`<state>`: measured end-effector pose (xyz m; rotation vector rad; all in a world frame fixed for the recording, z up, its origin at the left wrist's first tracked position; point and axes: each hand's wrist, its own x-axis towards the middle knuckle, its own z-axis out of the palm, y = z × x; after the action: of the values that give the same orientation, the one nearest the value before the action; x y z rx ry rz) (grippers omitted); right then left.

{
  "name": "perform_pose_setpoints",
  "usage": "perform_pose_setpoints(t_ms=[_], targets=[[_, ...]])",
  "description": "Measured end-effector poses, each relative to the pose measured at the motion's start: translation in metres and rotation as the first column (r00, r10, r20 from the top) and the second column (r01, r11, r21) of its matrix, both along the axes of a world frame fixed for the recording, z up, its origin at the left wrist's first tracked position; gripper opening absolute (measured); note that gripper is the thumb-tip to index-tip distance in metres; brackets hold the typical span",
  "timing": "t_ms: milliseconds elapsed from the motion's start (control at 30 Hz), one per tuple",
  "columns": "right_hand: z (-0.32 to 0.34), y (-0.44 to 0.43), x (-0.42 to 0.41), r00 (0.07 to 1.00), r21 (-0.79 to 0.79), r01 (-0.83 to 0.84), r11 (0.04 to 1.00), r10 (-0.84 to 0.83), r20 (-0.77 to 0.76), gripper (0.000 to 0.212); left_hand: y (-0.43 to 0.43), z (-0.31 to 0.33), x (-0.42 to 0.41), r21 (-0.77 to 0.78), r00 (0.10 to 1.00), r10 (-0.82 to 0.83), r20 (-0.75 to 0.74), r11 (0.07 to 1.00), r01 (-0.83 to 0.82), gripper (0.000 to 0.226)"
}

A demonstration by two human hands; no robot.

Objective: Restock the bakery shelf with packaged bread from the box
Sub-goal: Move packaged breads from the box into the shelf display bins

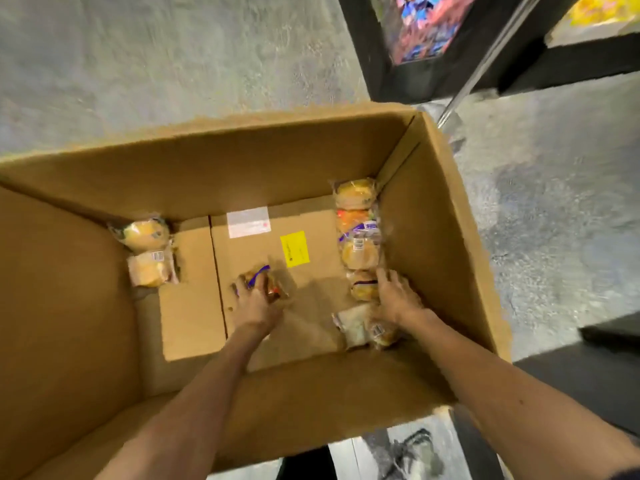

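Note:
A large open cardboard box (pixel 242 168) stands on the floor below me, and both my arms reach down into it. My left hand (pixel 254 301) grips a small wrapped bread pack (pixel 266 280) with purple print near the middle of the box floor. My right hand (pixel 394 294) rests against the right-hand row of wrapped buns (pixel 358 233), fingers lying beside a bun pack (pixel 363 289). Whether it holds that pack is hidden. Another pack (pixel 363 329) lies under my right wrist. Two bun packs (pixel 147 251) sit in the far left corner.
The box floor carries a white label (pixel 248 221) and a yellow sticker (pixel 294 249). Grey concrete floor surrounds the box. A dark shelf unit (pixel 433 46) with colourful packages and a metal rail (pixel 485 60) stands at the top right.

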<state>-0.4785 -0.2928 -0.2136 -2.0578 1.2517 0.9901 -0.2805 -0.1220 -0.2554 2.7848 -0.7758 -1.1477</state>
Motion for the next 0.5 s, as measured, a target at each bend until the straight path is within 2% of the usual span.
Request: perform_pose_setpoints(t_ms=[67,133,233,333,400,500], targets=[[-0.02,0.002,0.005,0.999,0.05,0.004,0.999,-0.002,-0.047,0.117,0.002,-0.022,0.007,0.001,0.999,-0.043,0.013,0.999,0.043,0.092],[-0.035,0.004,0.007,0.998,0.041,0.029,0.999,-0.026,-0.054,0.12,0.004,-0.039,0.009,-0.005,0.997,-0.082,-0.004,0.997,0.082,0.108],[-0.044,-0.002,0.008,0.999,-0.034,0.02,0.999,-0.022,-0.033,0.1,0.001,-0.054,0.012,-0.034,0.996,-0.088,-0.012,0.996,0.088,0.121],[-0.044,-0.012,0.011,0.995,-0.061,-0.086,0.994,0.089,0.044,0.071,-0.003,-0.059,0.018,-0.083,0.994,-0.065,0.083,0.994,0.071,0.102],[-0.041,-0.016,0.013,0.978,-0.052,-0.15,0.987,0.156,0.139,0.062,-0.007,-0.059,0.022,-0.129,0.994,-0.022,0.104,0.991,0.036,0.086],[-0.035,-0.026,0.018,0.912,-0.235,-0.259,0.937,0.317,0.261,0.06,-0.018,-0.052,0.027,-0.177,0.998,0.055,-0.025,0.983,-0.058,0.066]])
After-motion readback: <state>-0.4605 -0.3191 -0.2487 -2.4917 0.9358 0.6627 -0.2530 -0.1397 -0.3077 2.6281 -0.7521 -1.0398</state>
